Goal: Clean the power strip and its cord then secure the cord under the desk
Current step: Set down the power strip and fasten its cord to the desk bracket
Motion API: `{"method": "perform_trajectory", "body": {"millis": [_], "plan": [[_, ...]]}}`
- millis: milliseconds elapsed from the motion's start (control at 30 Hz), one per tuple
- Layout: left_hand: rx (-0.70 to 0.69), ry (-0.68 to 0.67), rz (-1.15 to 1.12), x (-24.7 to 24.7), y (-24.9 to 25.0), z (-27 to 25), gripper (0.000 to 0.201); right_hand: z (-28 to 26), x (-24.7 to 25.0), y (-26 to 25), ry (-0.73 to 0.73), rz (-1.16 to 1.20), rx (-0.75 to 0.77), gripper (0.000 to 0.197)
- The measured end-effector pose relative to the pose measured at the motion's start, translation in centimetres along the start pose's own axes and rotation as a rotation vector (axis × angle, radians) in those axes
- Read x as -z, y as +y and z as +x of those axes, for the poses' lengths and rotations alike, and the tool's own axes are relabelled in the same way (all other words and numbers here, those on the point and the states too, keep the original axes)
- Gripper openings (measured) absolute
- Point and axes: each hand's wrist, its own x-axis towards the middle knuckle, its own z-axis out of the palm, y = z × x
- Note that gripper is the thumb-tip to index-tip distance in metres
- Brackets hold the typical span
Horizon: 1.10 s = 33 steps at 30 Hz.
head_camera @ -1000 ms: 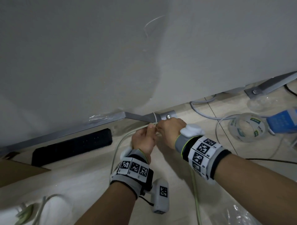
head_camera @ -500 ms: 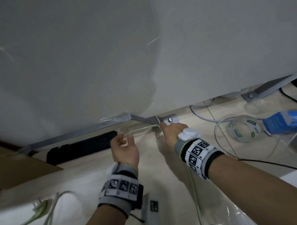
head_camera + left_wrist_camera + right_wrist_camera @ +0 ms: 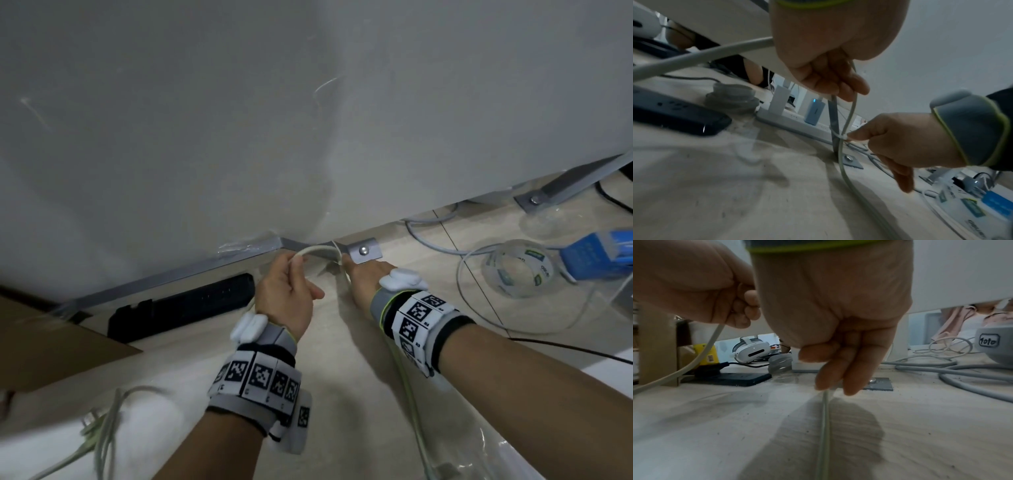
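Head view shows both hands low at the foot of a grey desk leg point(image 3: 308, 246), under the white desktop. The left hand point(image 3: 284, 294) has its fingers curled round a white cord point(image 3: 315, 251), holding a loop of it up beside the leg. From the left wrist view the cord point(image 3: 701, 55) runs in from the left, passes through that fist point(image 3: 830, 53) and drops along the leg point(image 3: 833, 116) to the floor. A thin white tie point(image 3: 842, 137) wraps cord and leg together just above the foot plate point(image 3: 852, 160). The right hand point(image 3: 906, 142) pinches the tie's head between thumb and forefinger, its other fingers hanging toward the floor. In the right wrist view the cord point(image 3: 825, 426) trails across the floor toward the camera. A black power strip point(image 3: 185, 305) lies on the floor left of the leg, apart from both hands. A tape roll point(image 3: 513, 270) and a blue box point(image 3: 596, 257) lie to the right.
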Motion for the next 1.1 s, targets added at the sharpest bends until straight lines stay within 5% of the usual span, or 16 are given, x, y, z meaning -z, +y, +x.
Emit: {"method": "perform_trajectory", "body": {"millis": [200,333,500,600,733,967,1100], "plan": [[-0.109,0.149,0.110,0.4,0.4,1.4,0.015,0.6,0.4,-0.6,-0.077,-0.121,0.008,0.065],[-0.196,0.169,0.191,0.7,-0.3,1.7,0.011,0.2,-0.4,-0.1,-0.031,0.033,-0.036,0.070],[-0.325,0.196,0.209,1.1,-1.0,1.3,0.023,-0.1,-0.9,-0.7,0.149,0.146,-0.076,0.031],[-0.338,0.192,0.208,1.4,-1.0,0.8,0.030,0.7,-0.2,-1.7,0.158,0.076,-0.081,0.023],[-0.233,0.161,0.244,2.2,-1.8,1.0,0.037,0.5,0.1,-2.6,0.141,0.031,-0.047,0.029],[-0.035,0.078,0.186,2.6,-2.1,1.6,0.020,0.4,0.3,-2.0,0.129,-0.026,-0.018,0.027],[0.091,-0.045,0.177,3.9,-3.1,1.4,0.037,0.3,0.4,-1.5,0.065,0.118,-0.056,0.030]]}}
